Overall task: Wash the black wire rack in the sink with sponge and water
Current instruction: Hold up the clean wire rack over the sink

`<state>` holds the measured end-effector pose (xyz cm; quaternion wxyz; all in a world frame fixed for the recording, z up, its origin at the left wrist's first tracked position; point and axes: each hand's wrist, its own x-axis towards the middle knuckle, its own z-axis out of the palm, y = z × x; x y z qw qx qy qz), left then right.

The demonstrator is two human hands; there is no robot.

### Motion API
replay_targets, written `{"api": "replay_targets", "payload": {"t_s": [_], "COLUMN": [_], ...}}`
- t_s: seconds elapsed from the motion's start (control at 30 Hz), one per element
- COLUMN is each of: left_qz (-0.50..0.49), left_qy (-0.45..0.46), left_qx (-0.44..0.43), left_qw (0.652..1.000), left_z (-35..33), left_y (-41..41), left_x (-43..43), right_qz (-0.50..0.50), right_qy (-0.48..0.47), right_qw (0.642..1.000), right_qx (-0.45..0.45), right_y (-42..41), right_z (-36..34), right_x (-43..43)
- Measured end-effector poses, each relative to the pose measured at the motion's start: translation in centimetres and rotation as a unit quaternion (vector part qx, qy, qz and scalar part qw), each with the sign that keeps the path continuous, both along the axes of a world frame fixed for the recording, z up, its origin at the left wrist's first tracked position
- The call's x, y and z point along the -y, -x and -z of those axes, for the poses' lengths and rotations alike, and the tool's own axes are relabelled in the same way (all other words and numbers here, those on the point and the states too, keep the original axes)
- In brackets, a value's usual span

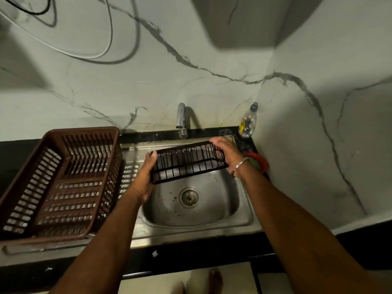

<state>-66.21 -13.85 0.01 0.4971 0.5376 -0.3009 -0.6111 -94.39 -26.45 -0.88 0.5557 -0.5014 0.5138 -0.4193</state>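
Forearms (101,240): reaching in, nearest you. Left hand (147,175): you are pinching the rack (186,164) by its left end. Right hand (227,153): fingers curling over its right end. Rack: hanging above the sink (250,211); likely light, stiff, slippery wet. Grip the end frames.

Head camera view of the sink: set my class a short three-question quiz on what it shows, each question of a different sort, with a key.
1. True or false: the black wire rack lies flat on the floor of the sink.
2. What sits left of the sink? A a kettle; B a brown dish basket; C a frying pan.
3. Fill in: the left hand grips one end of the rack, the ____ hand the other.

Key: 1 false, it is held above the basin; 2 B; 3 right, the right hand.
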Motion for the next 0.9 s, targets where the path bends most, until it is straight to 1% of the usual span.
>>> {"api": "replay_targets", "payload": {"t_s": [0.07,0.13,0.23,0.3,0.4,0.53,0.63,0.77,0.83,0.9], "left_qz": [-0.002,-0.013,-0.013,-0.013,0.003,0.049,0.046,0.014,-0.011,-0.033], "left_qy": [0.002,0.017,0.026,0.036,0.052,0.053,0.058,0.076,0.101,0.119], "left_qx": [0.008,0.031,0.037,0.040,0.051,0.091,0.108,0.154,0.162,0.151], "left_qw": [1.000,0.999,0.999,0.998,0.997,0.993,0.991,0.985,0.982,0.981], "left_z": [0.1,0.1,-0.3,0.1,0.4,-0.1,-1.1,-3.0,-4.2,-5.0], "left_y": [-1.1,-1.4,-1.5,-2.1,-3.1,-3.7,-3.1,-2.6,-2.4,-2.1], "left_x": [0.3,0.2,-0.7,-1.0,-1.2,-1.6,-2.1,-1.8,-1.0,-0.2], "right_qz": [0.015,0.030,0.032,0.029,0.067,0.102,0.109,0.081,0.077,0.069], "right_qy": [-0.016,-0.008,-0.045,-0.047,-0.030,-0.066,-0.067,-0.037,-0.017,0.002], "right_qw": [0.998,0.998,0.997,0.996,0.992,0.984,0.986,0.993,0.995,0.996], "right_qx": [0.052,0.052,0.059,0.075,0.104,0.128,0.110,0.077,0.057,0.055], "right_y": [-0.6,-1.3,-2.9,-3.6,-4.0,-4.2,-4.4,-4.5,-4.5,-4.5], "right_z": [-0.5,-0.7,-1.0,-1.2,-0.5,0.6,0.1,-2.4,-4.3,-5.8], "right_x": [-1.0,-1.9,-3.5,-4.3,-5.8,-7.5,-7.9,-6.9,-5.9,-5.1]}}
